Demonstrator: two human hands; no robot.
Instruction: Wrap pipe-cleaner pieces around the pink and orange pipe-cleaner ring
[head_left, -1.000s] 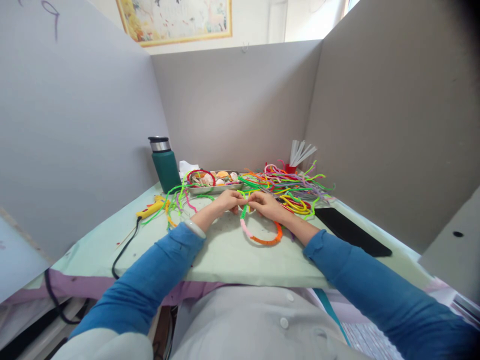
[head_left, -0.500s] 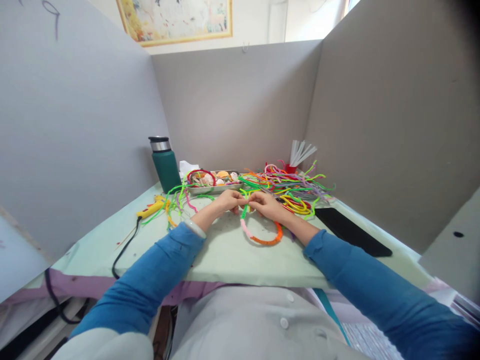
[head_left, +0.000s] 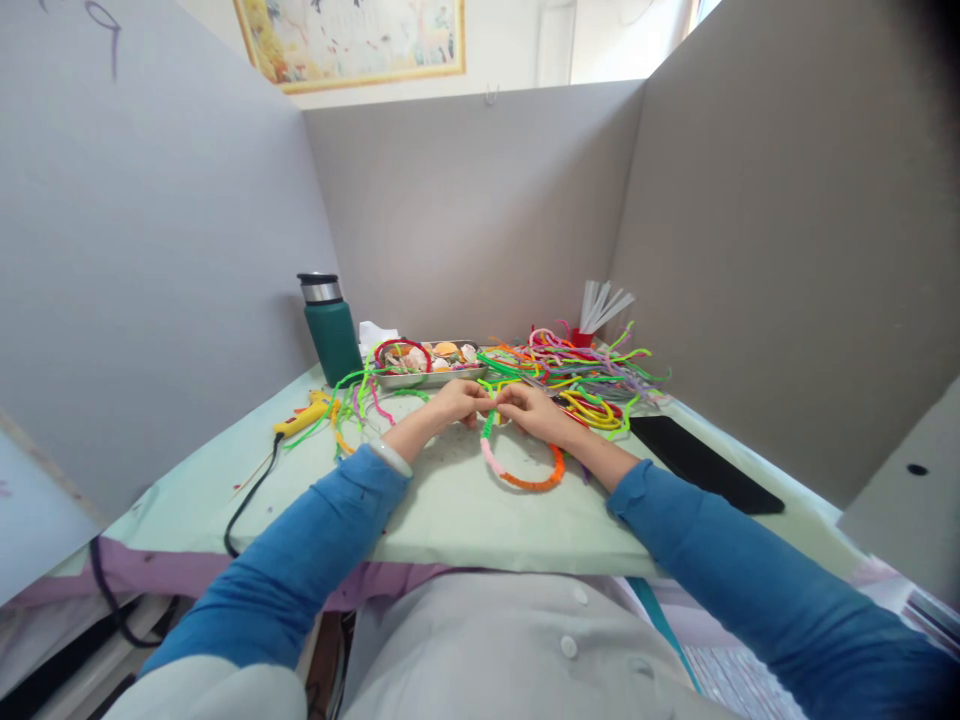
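Observation:
A ring of fuzzy pipe cleaners (head_left: 532,484), with orange, pink and green sections, hangs or rests over the pale green table cover (head_left: 442,520). At its top, green and yellow-green ends come together between my hands. My left hand (head_left: 459,402) pinches the green part from the left. From the right, my right hand (head_left: 529,410) is closed at the same spot, its fingertips pressed together and nearly touching those of my left hand. Exactly which strand each fingertip grips is too small to tell.
Behind my hands are a metal tray (head_left: 420,380) of shells and a heap of colourful pipe cleaners (head_left: 570,365). A green bottle (head_left: 331,335) and yellow glue gun (head_left: 304,415) stand or lie left; a black flat object (head_left: 705,465) lies right. White sticks (head_left: 600,305) fill a red cup.

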